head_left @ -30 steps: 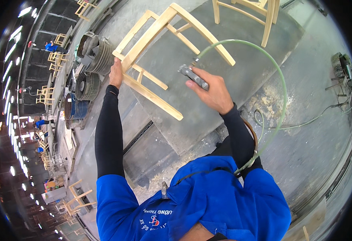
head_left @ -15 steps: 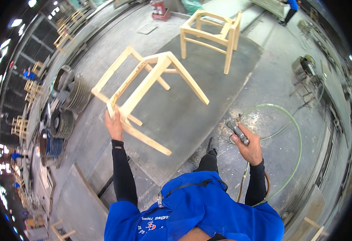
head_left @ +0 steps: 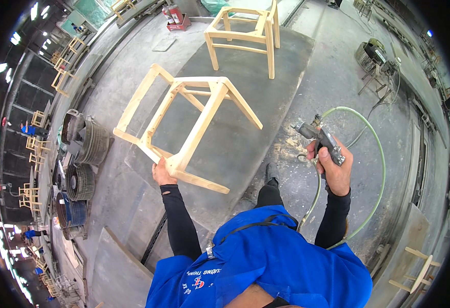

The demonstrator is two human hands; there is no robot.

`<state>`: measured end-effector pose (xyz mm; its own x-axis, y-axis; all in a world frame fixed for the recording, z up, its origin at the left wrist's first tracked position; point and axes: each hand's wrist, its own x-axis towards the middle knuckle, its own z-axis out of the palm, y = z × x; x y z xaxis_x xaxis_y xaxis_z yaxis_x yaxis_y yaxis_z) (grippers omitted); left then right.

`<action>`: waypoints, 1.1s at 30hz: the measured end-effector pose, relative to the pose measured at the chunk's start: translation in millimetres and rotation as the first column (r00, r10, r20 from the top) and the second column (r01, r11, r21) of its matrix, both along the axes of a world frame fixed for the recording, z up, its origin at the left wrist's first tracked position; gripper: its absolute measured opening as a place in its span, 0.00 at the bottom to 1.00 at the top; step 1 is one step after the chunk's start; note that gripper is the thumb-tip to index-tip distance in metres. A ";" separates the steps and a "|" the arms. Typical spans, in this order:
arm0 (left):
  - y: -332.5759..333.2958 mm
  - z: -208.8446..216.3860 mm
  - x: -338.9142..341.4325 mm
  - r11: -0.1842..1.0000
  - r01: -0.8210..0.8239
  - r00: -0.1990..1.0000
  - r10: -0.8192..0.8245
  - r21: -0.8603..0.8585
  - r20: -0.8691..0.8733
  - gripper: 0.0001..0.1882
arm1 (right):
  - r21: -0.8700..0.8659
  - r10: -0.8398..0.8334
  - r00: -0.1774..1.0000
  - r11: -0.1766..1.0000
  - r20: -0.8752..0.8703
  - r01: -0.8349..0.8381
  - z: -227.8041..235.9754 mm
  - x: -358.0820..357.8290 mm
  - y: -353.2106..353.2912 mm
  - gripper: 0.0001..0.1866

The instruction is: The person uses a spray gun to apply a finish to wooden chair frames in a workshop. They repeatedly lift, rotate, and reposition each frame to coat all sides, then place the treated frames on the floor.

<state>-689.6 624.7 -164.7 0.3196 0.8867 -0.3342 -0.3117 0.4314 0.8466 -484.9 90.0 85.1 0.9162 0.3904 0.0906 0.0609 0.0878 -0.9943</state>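
Beside mat edge (head_left: 266,169), chair frame (head_left: 184,126)

Chair frame (head_left: 184,128) in left hand (head_left: 162,173): bare pale wood, unvarnished, matt, smooth-sanded by its look. Second frame (head_left: 245,33) beyond was the same raw wood. Spray gun (head_left: 321,139) in right hand (head_left: 332,167): dull grey metal, smeared. Its hose (head_left: 376,154) was translucent greenish plastic, slightly glossy. Floor (head_left: 327,77) was rough grey concrete, dusty; the mat (head_left: 245,133) darker, matt. Drums (head_left: 89,141) looked like ribbed metal, grimy. Apron (head_left: 266,262) was blue cloth; sleeves (head_left: 178,220) black knit.
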 end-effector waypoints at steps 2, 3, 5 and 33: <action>17.3 -8.7 -5.3 0.973 0.172 0.968 -0.138 -0.153 0.212 0.23 | -0.146 -0.008 1.000 0.989 -0.015 0.005 -16.1 -0.9 -8.9 0.29; 27.5 -13.1 -6.1 0.938 0.211 0.954 -0.136 -0.275 0.268 0.24 | -0.199 -0.001 1.000 0.980 -0.009 0.000 -29.5 1.3 -14.0 0.29; 45.4 -22.4 -8.1 0.942 0.248 0.956 -0.201 -0.225 0.213 0.25 | -0.321 -0.068 0.997 0.946 -0.025 0.056 -61.2 2.2 -26.6 0.29; -143.6 -51.2 -14.2 0.815 0.294 0.954 -0.280 -0.499 0.105 0.49 | -0.445 0.072 0.997 0.894 0.020 -0.055 -89.0 -27.8 26.5 0.27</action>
